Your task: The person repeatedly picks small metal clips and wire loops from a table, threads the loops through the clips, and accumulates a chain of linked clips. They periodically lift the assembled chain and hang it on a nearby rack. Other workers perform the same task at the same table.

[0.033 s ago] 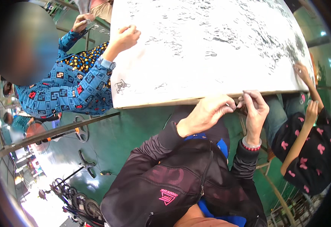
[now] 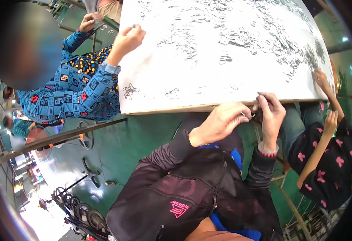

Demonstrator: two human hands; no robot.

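My left hand (image 2: 223, 121) and my right hand (image 2: 271, 119) meet just off the near edge of a white-topped table (image 2: 160, 98). Both are closed in a pinch, fingertips almost touching. A tiny pale sliver shows at my left fingertips, and something small and dark sits by the right ones; neither is clear enough to name. On the tabletop, many small dark loop-shaped pieces (image 2: 240, 37) lie scattered, thickest toward the far and right parts. A little tangle of such pieces (image 2: 130, 91) rests at the near left corner.
At the left a co-worker in a blue patterned sleeve (image 2: 97, 82) holds a hand over the table. Another person in a black top with pink shapes (image 2: 318, 160) sits at the right, one hand (image 2: 321, 78) on the table edge. A metal bar (image 2: 63, 140) crosses the lower left.
My fingertips have shifted slightly, the left ones a touch lower and the right ones a touch higher. The left co-worker's near hand has drawn back a little to the left.
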